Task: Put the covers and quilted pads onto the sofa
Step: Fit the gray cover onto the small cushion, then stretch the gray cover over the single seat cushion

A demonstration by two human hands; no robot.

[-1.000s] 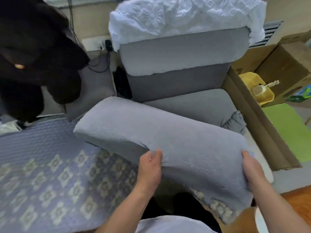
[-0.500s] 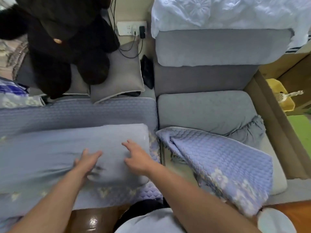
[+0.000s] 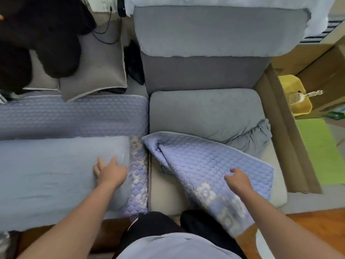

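Grey-blue cushion (image 3: 56,176): long covered cushion lying flat across the front of the left seat, on top of the left quilted pad.
Dark plush toy (image 3: 43,34): sits at the upper left, against the sofa back.
Grey throw pillow (image 3: 93,66): leans at the back of the left seat, just beside the plush toy.
Left quilted pad (image 3: 74,114): lavender, spread flat over the left seat; its floral border shows just right of the cushion's end.
Left hand (image 3: 110,172): fingers spread and nearly straight, resting on the right end of the cushion; it grips nothing.
Sofa (image 3: 205,113): the right seat wears a grey cover, bunched into folds at its right front corner.
Right quilted pad (image 3: 209,165): lavender with a floral border, lying crumpled and askew on the front of the right seat, one corner hanging over the front edge.
Right hand (image 3: 238,179): fingers loosely bent, on or just above the right pad; contact cannot be told, and no fold is pinched.
Yellow tray (image 3: 296,94): stands on the floor right of the sofa, holding a pale scoop.
Green mat (image 3: 321,148): lies on the floor nearer the camera than the tray.
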